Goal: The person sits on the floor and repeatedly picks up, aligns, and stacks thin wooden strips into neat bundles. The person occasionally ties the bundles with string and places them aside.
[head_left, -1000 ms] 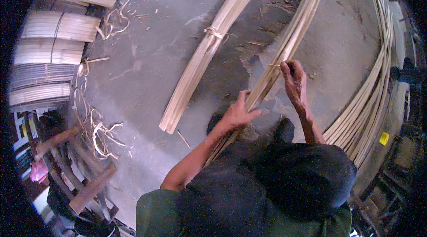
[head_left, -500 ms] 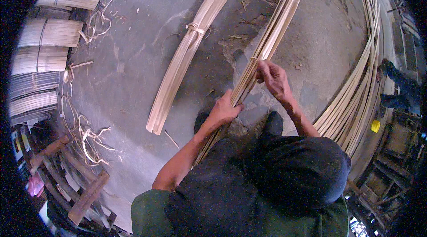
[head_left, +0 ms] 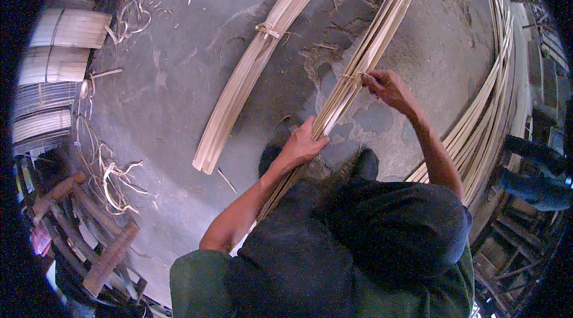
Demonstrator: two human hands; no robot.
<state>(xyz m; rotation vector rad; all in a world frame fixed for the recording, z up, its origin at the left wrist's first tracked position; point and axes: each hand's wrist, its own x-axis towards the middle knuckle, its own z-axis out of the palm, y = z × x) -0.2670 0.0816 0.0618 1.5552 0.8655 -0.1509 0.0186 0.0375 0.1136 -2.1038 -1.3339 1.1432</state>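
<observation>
A long bundle of thin, pale bamboo or wood strips (head_left: 382,25) slants from the far right of centre down toward my lap. My left hand (head_left: 302,144) is wrapped round its nearer part. A thin tie strip (head_left: 351,77) crosses the bundle farther up. My right hand (head_left: 387,86) is just right of that tie, its fingers pinched on the tie's end. To the left lies a second bundle of flat strips (head_left: 239,91), bound with a knotted band (head_left: 267,30).
Stacked, tied slat bundles (head_left: 70,28) line the left side, with loose tie strips (head_left: 116,184) near them. A wooden frame (head_left: 110,258) stands at lower left. Many long strips (head_left: 486,115) lie at right, beside another person's dark-trousered legs (head_left: 534,169). The concrete floor (head_left: 173,79) is cracked.
My right hand has moved right and slightly up, away from the bundle, pulling the tie's end. My left hand keeps its hold. The other person's legs at right have shifted nearer.
</observation>
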